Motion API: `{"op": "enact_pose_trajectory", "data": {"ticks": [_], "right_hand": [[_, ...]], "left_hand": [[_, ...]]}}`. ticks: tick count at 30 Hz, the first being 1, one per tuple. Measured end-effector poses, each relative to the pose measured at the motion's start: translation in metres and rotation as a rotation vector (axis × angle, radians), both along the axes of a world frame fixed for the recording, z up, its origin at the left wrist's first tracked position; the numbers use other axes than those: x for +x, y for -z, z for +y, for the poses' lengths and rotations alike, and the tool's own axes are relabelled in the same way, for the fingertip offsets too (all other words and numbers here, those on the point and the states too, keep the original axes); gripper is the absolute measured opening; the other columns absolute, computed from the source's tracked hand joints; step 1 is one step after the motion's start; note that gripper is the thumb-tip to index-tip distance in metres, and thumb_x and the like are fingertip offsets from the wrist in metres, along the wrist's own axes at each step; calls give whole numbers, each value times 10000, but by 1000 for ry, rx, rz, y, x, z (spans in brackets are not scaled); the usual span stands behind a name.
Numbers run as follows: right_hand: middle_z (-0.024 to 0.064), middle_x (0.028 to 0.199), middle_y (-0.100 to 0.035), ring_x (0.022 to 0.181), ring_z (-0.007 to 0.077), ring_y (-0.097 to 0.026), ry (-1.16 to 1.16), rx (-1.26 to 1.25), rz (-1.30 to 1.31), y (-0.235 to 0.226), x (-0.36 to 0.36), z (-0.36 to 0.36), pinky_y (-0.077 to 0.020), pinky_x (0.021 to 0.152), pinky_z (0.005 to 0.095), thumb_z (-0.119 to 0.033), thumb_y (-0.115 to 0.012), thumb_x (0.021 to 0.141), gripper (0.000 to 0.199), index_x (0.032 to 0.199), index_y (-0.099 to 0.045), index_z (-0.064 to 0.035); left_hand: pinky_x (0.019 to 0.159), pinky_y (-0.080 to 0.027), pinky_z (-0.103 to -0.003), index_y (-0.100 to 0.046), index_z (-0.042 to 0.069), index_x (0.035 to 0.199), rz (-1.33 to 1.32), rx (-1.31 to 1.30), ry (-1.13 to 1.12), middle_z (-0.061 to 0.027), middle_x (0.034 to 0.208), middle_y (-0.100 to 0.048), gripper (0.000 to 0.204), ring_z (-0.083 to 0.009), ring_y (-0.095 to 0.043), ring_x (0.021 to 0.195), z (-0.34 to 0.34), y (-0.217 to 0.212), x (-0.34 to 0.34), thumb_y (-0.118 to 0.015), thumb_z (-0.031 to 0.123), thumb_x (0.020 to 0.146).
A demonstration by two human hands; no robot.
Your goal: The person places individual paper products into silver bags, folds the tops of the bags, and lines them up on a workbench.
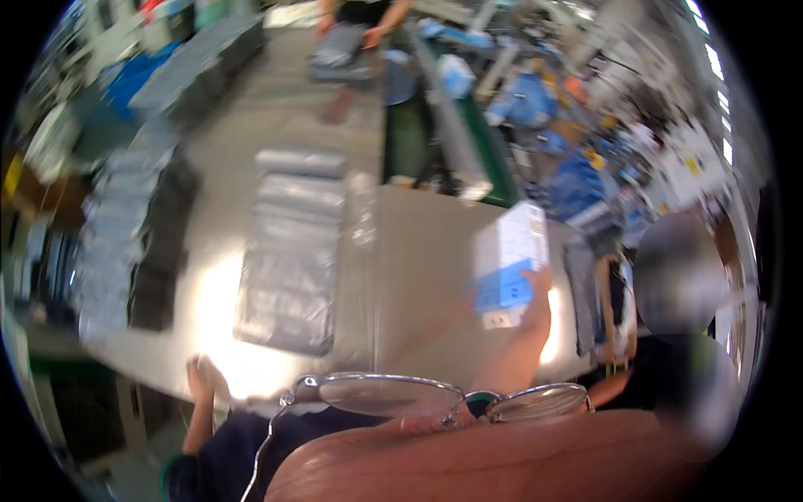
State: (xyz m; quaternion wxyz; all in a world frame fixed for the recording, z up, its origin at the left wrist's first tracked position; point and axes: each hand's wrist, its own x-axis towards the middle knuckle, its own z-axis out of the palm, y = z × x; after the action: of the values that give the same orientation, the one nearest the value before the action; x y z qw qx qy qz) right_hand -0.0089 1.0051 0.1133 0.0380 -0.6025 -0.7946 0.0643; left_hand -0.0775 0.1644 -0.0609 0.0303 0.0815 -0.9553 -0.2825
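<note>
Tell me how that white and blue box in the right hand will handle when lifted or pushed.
The box looks like thin card, so probably light and fairly stiff, though it may dent if squeezed. The right hand holds it up by its lower edge alone, which suggests little weight. Its flat faces should slide rather than roll.

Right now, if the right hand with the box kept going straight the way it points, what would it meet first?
The right hand holds a white and blue box, pointing up and away across the grey table. Blur and unclear depth allow only a guess: the way looks free over the tabletop until its far edge by the green strip.
</note>
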Motion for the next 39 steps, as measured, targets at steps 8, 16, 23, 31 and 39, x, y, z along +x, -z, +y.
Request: {"op": "enact_pose_trajectory", "data": {"ticks": [8,16,23,31,39], "right_hand": [[140,985,-502,843,220,-512,-428,-505,879,-8,10,-107,-414,744,315,-102,-680,537,620,1083,-414,20],[39,1082,-441,1028,194,-419,-1617,103,380,8,-59,-386,-210,933,464,-90,-489,730,348,1066,-421,-153],[71,1031,-496,968,226,-469,-1738,42,389,70,-16,-452,-301,861,445,-116,-476,708,286,991,-510,-138],[135,827,-569,705,312,-544,-1227,-413,-162,53,-76,-492,-415,651,400,-281,-421,798,287,1025,-499,-124],[138,865,-544,753,294,-540,-1095,-39,-9,37,-130,-521,-428,608,375,-163,-585,660,614,1210,-315,-126]], "left_hand": [[624,-425,-332,-548,16,800,7,136,271,-140,787,-546,180,-280,-532,701,57,-59,-98,-528,171,710],[618,-410,-350,-502,43,741,128,65,806,-104,763,-483,115,-280,-491,736,102,-81,-161,-525,118,656],[719,-374,-306,-483,56,797,321,-361,1518,-81,862,-457,249,-204,-461,837,128,-76,-133,-563,189,603],[627,-435,-306,-491,83,830,353,-382,1313,-71,810,-510,160,-215,-524,767,155,-41,-129,-483,136,679],[547,-418,-368,-491,91,647,61,184,1119,-82,670,-527,118,-285,-522,637,178,-92,-145,-518,198,687]]}}
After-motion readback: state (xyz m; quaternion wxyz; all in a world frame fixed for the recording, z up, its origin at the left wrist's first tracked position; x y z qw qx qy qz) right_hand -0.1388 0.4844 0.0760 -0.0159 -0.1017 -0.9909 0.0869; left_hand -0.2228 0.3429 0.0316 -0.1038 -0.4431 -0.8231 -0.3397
